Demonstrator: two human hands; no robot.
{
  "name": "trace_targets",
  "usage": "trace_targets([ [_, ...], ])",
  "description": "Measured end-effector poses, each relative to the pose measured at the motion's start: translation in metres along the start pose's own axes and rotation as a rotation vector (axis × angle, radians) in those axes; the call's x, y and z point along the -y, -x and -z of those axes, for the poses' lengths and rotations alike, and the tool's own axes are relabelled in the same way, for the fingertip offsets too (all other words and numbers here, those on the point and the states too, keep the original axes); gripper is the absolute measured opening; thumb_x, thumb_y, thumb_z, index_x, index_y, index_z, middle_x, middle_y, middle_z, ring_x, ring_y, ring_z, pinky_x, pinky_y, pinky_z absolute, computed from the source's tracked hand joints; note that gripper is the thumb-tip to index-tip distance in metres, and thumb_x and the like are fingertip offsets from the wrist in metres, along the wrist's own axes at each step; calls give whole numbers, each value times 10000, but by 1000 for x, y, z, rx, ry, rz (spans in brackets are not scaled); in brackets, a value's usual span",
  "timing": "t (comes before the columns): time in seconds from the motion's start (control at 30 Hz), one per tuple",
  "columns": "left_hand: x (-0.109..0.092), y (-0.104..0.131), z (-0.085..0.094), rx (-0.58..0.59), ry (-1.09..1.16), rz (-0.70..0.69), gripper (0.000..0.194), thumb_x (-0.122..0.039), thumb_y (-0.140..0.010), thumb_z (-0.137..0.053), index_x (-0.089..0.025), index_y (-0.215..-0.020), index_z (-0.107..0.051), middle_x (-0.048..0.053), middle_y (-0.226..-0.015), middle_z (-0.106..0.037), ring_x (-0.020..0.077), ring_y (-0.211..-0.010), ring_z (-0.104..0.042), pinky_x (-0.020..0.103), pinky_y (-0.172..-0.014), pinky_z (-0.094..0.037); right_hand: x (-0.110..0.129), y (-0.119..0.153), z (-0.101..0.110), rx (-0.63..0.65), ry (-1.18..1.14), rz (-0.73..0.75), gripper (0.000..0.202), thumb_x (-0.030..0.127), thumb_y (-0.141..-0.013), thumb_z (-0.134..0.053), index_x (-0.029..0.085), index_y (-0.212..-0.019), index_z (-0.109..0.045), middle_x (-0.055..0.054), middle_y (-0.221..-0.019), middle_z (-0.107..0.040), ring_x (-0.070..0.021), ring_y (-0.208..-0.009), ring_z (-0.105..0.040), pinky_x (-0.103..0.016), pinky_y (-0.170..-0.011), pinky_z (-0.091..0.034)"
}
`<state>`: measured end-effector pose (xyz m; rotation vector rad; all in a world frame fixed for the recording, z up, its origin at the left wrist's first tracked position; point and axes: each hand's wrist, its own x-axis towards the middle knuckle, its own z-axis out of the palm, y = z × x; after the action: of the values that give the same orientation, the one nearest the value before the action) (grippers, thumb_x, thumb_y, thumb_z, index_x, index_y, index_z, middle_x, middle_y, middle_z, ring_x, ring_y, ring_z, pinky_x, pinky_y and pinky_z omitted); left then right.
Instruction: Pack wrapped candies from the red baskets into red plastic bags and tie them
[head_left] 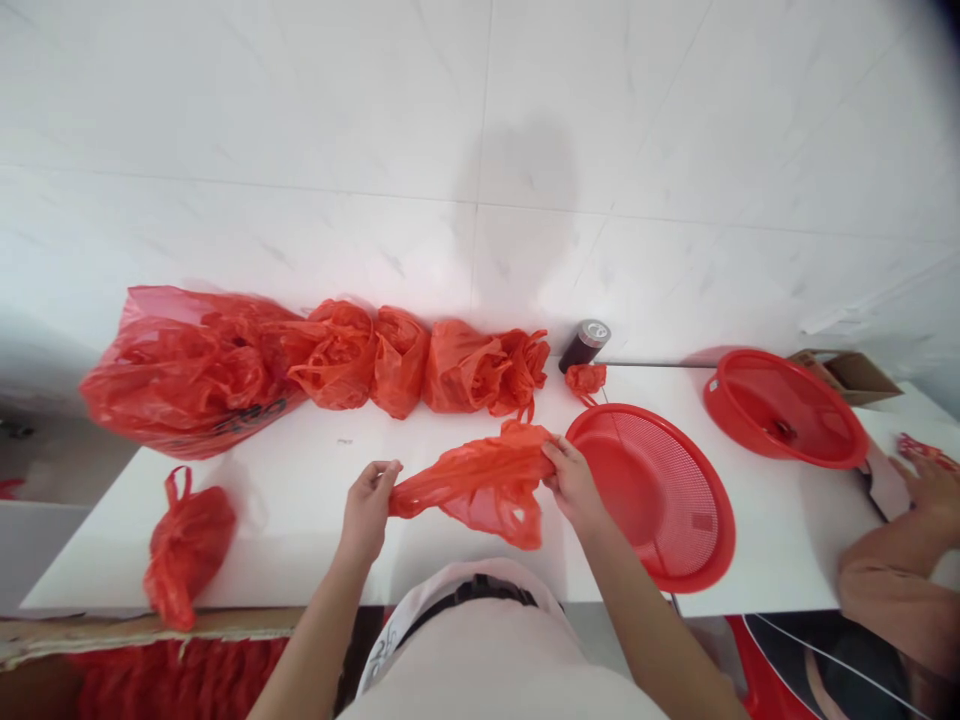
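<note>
A thin red plastic bag (472, 475) is stretched sideways between my two hands above the white table, looking limp and flat. My left hand (369, 505) pinches its narrow, gathered end. The other end, with a handle hole hanging below, is pinched in my right hand (571, 480). Just right of that hand stands a red mesh basket (652, 495) with nothing visible inside. Behind the bag, along the wall, sits a row of filled red bags (401, 360). A tied red bag (191, 540) rests at the table's front left.
A large red sack (191, 375) fills the back left. At the wall are a dark cylinder (583, 347) and a crumpled red bag (586, 380). Farther right are a red basin (787, 410), a cardboard box (847, 375) and another person's arm (900, 560). A carton of red material (172, 680) stands below.
</note>
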<state>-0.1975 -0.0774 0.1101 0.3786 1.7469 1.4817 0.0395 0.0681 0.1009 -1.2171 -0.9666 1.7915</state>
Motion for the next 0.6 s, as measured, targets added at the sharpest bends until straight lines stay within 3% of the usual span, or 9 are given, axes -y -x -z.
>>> trace_targets([
  [0.1, 4, -3, 7, -50, -16, 1, 393, -542, -732, -658, -176, -843, -568, -56, -639, -522, 92, -536, -473, 202, -513, -398, -1, 1, 10, -13, 59, -23, 342, 450, -671, -711, 205, -856, -559, 96, -531, -412, -52, -404, -290, -197, -409, -200],
  [0.23, 10, 4, 3, 20, -86, 16, 382, -532, -729, -662, -177, -850, -595, -58, -627, -494, 101, -532, -472, 210, -503, -390, -17, 12, 28, -65, 209, -15, 371, 503, -736, -658, 212, -943, -558, 29, -666, -554, -104, -495, -450, -229, -471, -335],
  [0.33, 22, 10, 6, 149, -319, 10, 384, -514, -732, -649, -188, -933, -619, -58, -654, -471, 112, -530, -489, 220, -492, -397, -40, 28, 64, -170, 698, 194, 387, 541, -775, -595, 215, -984, -602, -75, -950, -633, -233, -847, -589, -360, -716, -474],
  [0.4, 35, 14, 10, 258, -503, 30, 425, -499, -739, -625, -199, -1039, -611, -35, -752, -508, 128, -561, -541, 243, -519, -438, -60, 41, 95, -221, 1030, 334, 411, 534, -776, -575, 218, -1034, -634, -109, -1151, -592, -312, -1107, -516, -466, -927, -422],
  [0.5, 56, 21, 13, 398, -743, 76, 496, -423, -757, -583, -220, -1209, -558, 17, -928, -561, 152, -607, -602, 288, -605, -487, -81, 58, 136, -222, 1153, 237, 545, 516, -770, -573, 236, -1236, -559, -101, -1262, -551, -324, -1179, -491, -488, -973, -414],
  [0.6, 72, 28, 10, 474, -991, 75, 599, -336, -781, -537, -251, -1367, -443, 72, -1124, -553, 183, -756, -656, 315, -756, -494, -72, 54, 174, -266, 1032, 61, 606, 558, -798, -541, 254, -1320, -485, -83, -1320, -527, -306, -1223, -487, -447, -951, -457],
])
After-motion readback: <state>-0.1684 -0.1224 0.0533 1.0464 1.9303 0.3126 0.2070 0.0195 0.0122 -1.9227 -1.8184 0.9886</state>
